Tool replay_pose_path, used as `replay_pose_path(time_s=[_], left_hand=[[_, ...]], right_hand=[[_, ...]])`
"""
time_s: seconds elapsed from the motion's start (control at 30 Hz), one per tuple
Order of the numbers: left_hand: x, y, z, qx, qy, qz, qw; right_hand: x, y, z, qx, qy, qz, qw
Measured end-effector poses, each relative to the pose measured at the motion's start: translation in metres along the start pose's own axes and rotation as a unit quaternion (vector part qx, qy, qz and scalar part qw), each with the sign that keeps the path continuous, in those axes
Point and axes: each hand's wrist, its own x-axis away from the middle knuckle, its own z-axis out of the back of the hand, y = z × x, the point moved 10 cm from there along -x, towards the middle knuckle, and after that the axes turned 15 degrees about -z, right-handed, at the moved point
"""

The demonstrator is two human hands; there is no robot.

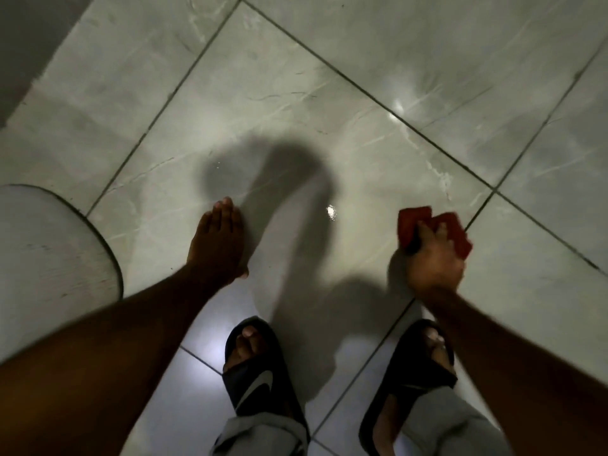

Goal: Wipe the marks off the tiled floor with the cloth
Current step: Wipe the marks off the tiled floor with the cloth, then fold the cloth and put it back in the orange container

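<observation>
Our left forearm (pixel 108 350) nearest, left hand (pixel 217 241) flat, fingers together, on glossy grey marbled tiled floor (pixel 296 77). Right hand (pixel 434 261) grips crumpled red cloth (pixel 414 222), pressed to floor near dark grout line. Black rubber slides (pixel 260 373) below.

right hand (pixel 433 265) grips red cloth (pixel 427 225) on tiled floor (pixel 296 93); left hand (pixel 218 240) flat

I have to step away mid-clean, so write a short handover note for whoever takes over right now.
Left hand: empty, flat on the tiled floor, bracing.
Right hand: gripping the red cloth, which seems pressed to the floor beside a grout line.
Done: cannot tell; the tiles look glossy, maybe wet.
Left: faint dark scuffs show on the far tiles; check them in better light.
</observation>
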Motion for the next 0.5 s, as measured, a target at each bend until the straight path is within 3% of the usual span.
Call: replay_pose_path(time_s=[0.03,0.1,0.2,0.27,0.37,0.43,0.5], left_hand=[[0.005,0.003,0.004,-0.004,0.009,0.005,1.0],[0.019,0.01,0.008,0.034,0.028,0.031,0.999],[0.059,0.026,0.008,0.236,0.036,0.122,0.963],[0.095,0.036,0.012,0.439,0.041,0.216,0.871],[0.163,0.041,0.038,0.661,0.08,0.312,0.678],[0.201,0.032,0.06,0.739,0.128,0.317,0.58],[0.238,0.01,0.086,0.791,0.178,0.291,0.507]], right_hand=[[0.026,-0.011,-0.008,-0.013,-0.002,0.004,1.0],[0.088,-0.051,-0.023,-0.069,-0.033,0.099,0.992],[0.173,-0.1,-0.043,-0.096,-0.27,0.242,0.927],[0.206,-0.118,-0.03,-0.081,-0.333,0.261,0.903],[0.253,-0.145,0.028,-0.147,-0.331,0.26,0.895],[0.286,-0.158,0.065,-0.168,-0.326,0.262,0.893],[0.32,-0.178,0.104,-0.16,-0.313,0.294,0.889]])
